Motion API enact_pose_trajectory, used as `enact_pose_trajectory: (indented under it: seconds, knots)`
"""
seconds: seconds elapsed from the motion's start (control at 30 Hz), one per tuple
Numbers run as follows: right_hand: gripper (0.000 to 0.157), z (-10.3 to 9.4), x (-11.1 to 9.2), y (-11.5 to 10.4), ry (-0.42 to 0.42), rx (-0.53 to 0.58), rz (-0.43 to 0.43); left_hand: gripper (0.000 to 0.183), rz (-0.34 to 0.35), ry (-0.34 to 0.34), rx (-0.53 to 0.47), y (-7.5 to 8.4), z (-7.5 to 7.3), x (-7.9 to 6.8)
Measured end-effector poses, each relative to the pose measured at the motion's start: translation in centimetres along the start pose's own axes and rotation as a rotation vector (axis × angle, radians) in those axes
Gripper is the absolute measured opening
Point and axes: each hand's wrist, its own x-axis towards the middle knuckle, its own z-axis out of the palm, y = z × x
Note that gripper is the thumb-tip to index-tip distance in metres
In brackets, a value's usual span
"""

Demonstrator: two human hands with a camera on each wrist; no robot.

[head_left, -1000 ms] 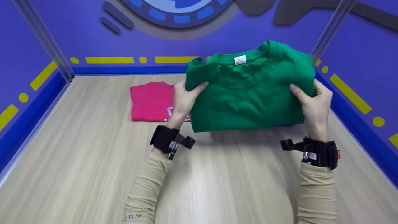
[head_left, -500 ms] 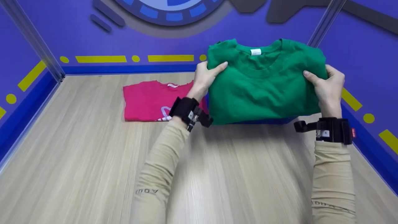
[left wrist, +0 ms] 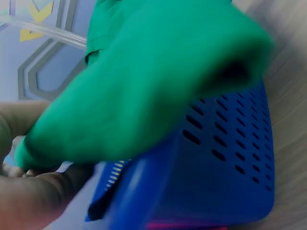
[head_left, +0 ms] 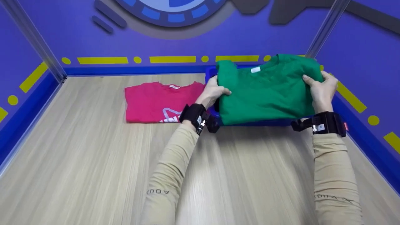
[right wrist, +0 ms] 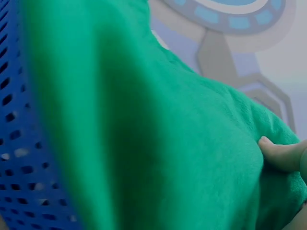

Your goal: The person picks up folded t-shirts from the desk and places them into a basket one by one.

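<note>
A folded green T-shirt (head_left: 265,97), white tag at its collar, is stretched between both hands over a blue perforated basket (left wrist: 225,167). My left hand (head_left: 215,90) grips the shirt's left edge, thumb in front. On the opposite edge, my right hand (head_left: 323,89) pinches the cloth, its thumb (right wrist: 278,154) pressed on the front in the right wrist view. The shirt hides most of the basket in the head view; its left rim shows beside my left hand. In the left wrist view the shirt's lower fold hangs over the basket's rim.
A folded pink T-shirt (head_left: 150,103) with a white print lies on the wooden table (head_left: 93,156), just left of the basket. Blue-purple panels (head_left: 175,47) with yellow marks wall in the back and both sides.
Both hands first carried the green shirt right and away from me, over the basket. Since then the shirt has come down, its top tipping back, and the basket's left rim shows.
</note>
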Motion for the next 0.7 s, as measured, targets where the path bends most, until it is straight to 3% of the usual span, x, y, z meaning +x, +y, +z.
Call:
enact_pose_trajectory:
  seconds: [0.17, 0.33, 0.47, 0.57, 0.7]
  knots:
    - [0.024, 0.6, 0.7, 1.4, 0.012, -0.061, 0.053, 0.041, 0.072, 0.147, 0.010, -0.7, 0.3, 0.8]
    - [0.036, 1.6, 1.0, 2.5, -0.061, -0.280, 0.024, 0.039, 0.096, 0.252, 0.189, -1.4, 0.9, 1.0]
    - [0.049, 1.9, 1.2, 3.1, -0.213, -0.424, -0.054, 0.049, 0.061, 0.273, 0.304, -1.8, 1.1, 1.0]
    - [0.054, 1.9, 1.2, 3.0, -0.309, -0.499, -0.115, 0.053, 0.060, 0.275, 0.322, -2.0, 1.0, 0.9]
    - [0.061, 1.8, 0.9, 2.7, -0.363, -0.590, -0.180, 0.054, 0.093, 0.267, 0.318, -2.0, 0.8, 0.8]
